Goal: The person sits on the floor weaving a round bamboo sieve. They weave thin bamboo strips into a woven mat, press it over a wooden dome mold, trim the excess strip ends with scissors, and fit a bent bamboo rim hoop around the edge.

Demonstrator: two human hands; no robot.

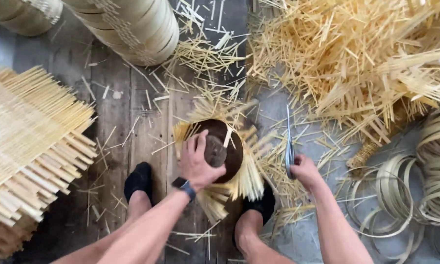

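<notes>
At the frame's centre the left hand point(198, 164) presses flat, fingers spread, on a dark round block point(225, 146) ringed by fanned bamboo strips point(246, 183). Just right of it, the right hand point(305, 171) is closed around scissors point(289, 142), blades pointing up. Loose bamboo offcuts point(356, 58) pile at upper right.

Scissor handles hidden in right hand point(305, 168); bamboo hoops point(132, 27) cut off by top edge

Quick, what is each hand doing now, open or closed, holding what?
Left hand: open, pressed flat on the dark round block.
Right hand: closed on the knife.
</notes>
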